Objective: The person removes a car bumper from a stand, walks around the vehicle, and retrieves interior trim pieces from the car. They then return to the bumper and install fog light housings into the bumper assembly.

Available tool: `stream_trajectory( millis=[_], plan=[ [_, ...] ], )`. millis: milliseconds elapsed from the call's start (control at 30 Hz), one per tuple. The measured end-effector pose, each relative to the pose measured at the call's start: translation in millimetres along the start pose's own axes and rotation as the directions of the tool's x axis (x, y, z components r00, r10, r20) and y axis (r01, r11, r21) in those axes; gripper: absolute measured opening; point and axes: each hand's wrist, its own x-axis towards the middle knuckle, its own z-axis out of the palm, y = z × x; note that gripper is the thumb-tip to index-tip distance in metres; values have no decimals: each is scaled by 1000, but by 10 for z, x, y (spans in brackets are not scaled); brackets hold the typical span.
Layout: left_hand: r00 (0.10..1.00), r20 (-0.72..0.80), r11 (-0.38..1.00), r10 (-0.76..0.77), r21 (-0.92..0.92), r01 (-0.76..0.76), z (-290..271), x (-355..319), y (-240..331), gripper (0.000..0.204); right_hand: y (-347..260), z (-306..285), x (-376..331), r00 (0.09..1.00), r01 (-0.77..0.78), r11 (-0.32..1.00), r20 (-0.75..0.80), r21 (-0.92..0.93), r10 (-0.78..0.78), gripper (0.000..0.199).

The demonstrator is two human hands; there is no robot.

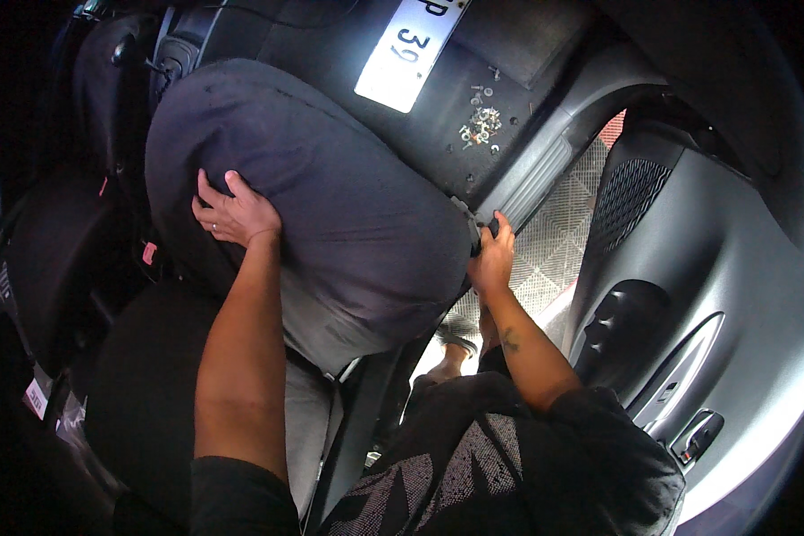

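A large dark grey fabric car seat (322,179) fills the middle of the view. My left hand (237,213) lies on its fabric with the fingers apart, pressing against the surface and holding nothing. At the seat's right edge, my right hand (493,257) is curled round a small black part (489,230) beside the seat's side trim; whether it is a lever or a piece of trim I cannot make out.
The open car door (688,232) stands to the right, beyond the door sill (531,183). Small screws and washers (480,125) lie in a pile on the dark car floor near a white plate (411,54). A red seat-belt buckle (149,254) is at left.
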Motion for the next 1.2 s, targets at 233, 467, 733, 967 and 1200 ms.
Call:
stream_trajectory(
  millis=[233,467,733,967,1200],
  plan=[
    [1000,-6,1000,2,25,-2,16,9,-20,59,231,274,-268,957,-283,937,122,206,262,74],
    [1000,-21,1000,9,8,-9,57,5,-51,59,347,180,-417,949,-281,629,113,725,294,75],
    [988,151,999,-28,-16,31,-89,143,-141,73,487,-540,-807,888,-421,4,411,907,207,49],
    [923,8,699,384,-656,-285,-1395,-860,41,27,97,-936,-933,949,-137,-76,153,988,277,29],
    [698,431,372,572,-895,248,-2330,-2910,591,42,-164,-1428,-1036,994,49,101,-58,994,89,74]
  ],
)
